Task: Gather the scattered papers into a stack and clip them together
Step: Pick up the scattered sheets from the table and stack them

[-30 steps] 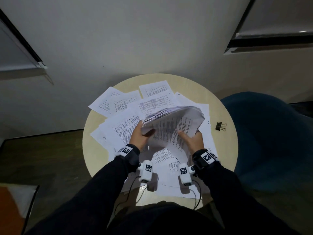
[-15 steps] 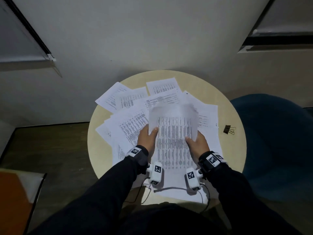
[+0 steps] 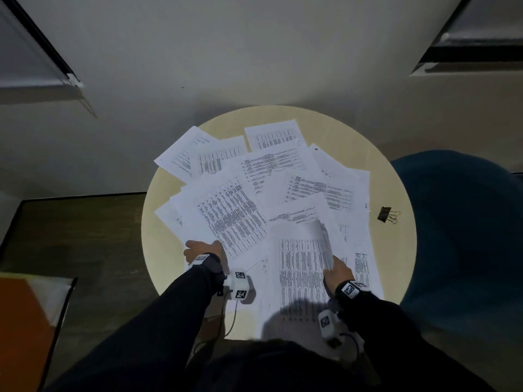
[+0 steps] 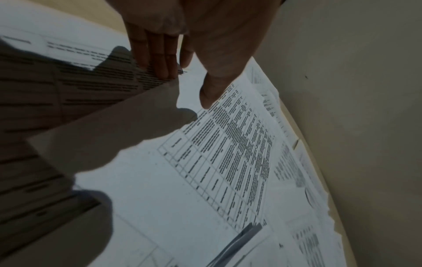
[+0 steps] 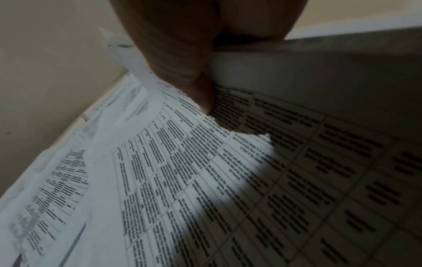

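Note:
Printed papers lie scattered over the round table. A gathered stack lies near the front edge. My right hand grips its right edge, which curls upward; in the right wrist view my thumb presses on the stack. My left hand is at the front left of the spread. In the left wrist view its straight fingers touch the edge of a lifted sheet, and the thumb lies on a sheet with a table. A black binder clip sits at the table's right.
A dark blue chair stands close to the table's right side. A pale wall rises behind the table. An orange object lies on the dark floor at the lower left.
The stack, held up in both hands before, now lies on the table. My left hand has let go of it and moved left to the loose sheets. My right hand still holds its right edge.

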Action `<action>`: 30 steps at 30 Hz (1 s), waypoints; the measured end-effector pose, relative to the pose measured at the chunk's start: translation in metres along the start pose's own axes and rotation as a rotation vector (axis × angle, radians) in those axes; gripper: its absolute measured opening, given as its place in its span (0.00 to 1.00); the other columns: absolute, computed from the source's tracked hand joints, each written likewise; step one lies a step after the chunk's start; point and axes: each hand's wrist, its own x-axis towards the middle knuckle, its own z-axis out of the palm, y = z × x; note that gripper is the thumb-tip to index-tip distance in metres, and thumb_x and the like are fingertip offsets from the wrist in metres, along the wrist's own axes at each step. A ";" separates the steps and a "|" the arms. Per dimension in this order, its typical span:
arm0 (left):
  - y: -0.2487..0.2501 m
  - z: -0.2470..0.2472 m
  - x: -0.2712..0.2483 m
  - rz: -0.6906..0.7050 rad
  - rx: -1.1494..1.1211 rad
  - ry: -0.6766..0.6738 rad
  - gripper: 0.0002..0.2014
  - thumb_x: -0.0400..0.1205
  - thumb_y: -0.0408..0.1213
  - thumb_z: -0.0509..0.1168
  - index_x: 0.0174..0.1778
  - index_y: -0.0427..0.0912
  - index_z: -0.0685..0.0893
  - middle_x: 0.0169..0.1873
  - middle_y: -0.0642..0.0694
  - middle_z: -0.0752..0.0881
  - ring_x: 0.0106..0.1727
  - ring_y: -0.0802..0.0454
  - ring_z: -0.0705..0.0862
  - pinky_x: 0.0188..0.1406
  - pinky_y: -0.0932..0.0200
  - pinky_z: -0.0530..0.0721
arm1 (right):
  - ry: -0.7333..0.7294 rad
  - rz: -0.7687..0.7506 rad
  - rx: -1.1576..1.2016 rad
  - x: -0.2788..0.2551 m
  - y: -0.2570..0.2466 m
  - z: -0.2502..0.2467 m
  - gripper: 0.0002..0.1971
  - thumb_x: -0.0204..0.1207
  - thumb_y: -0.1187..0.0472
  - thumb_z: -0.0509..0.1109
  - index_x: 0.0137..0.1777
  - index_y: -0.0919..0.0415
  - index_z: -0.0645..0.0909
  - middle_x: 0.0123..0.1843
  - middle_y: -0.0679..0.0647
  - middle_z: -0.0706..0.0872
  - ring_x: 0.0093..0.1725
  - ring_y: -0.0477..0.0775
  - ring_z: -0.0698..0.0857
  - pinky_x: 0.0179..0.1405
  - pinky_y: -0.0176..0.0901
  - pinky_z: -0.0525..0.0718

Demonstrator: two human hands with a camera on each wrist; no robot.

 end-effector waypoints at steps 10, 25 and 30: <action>0.023 0.027 0.003 -0.060 -0.048 0.023 0.42 0.75 0.42 0.76 0.77 0.33 0.60 0.71 0.32 0.71 0.70 0.36 0.76 0.67 0.45 0.76 | 0.018 0.047 -0.118 0.008 -0.004 0.009 0.19 0.79 0.69 0.62 0.70 0.66 0.73 0.62 0.70 0.83 0.61 0.72 0.82 0.54 0.51 0.80; 0.060 0.018 0.034 0.610 0.634 -0.225 0.14 0.85 0.35 0.58 0.60 0.32 0.85 0.55 0.33 0.87 0.54 0.36 0.86 0.51 0.49 0.84 | 0.132 0.122 0.027 0.019 0.020 -0.012 0.19 0.79 0.70 0.62 0.70 0.64 0.75 0.62 0.70 0.84 0.58 0.70 0.84 0.54 0.51 0.80; 0.079 0.037 0.026 0.886 0.813 -0.116 0.25 0.80 0.38 0.65 0.75 0.43 0.73 0.64 0.37 0.77 0.63 0.37 0.77 0.61 0.47 0.75 | 0.142 0.139 0.076 0.020 0.022 -0.008 0.11 0.82 0.71 0.59 0.62 0.69 0.75 0.55 0.72 0.84 0.44 0.64 0.81 0.43 0.44 0.73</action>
